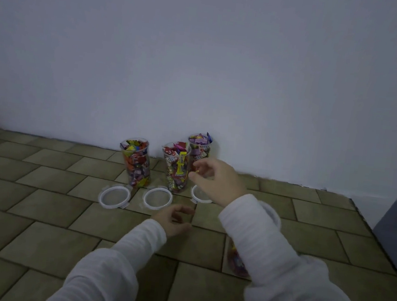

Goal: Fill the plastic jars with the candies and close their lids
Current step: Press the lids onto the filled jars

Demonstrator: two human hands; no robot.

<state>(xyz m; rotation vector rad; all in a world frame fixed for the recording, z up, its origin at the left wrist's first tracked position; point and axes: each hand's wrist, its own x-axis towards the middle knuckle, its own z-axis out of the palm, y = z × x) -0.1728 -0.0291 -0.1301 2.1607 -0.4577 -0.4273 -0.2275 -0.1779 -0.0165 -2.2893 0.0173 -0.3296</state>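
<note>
The right hand (214, 179) pinches a small yellow wrapped candy (197, 172) just in front of the three clear plastic jars (176, 170), already heaped with candies. The left hand (174, 218) hangs loosely curled, holding nothing, near the white-rimmed lids (157, 197). Overfilled jars risk spilling, tipping, or blocking lids.

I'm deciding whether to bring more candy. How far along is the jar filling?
Done: three jars look full to the rim. In hand: the right hand pinches a small candy near them; the left hand holds nothing. Left: all three lids lie on the floor, none fitted.
</note>
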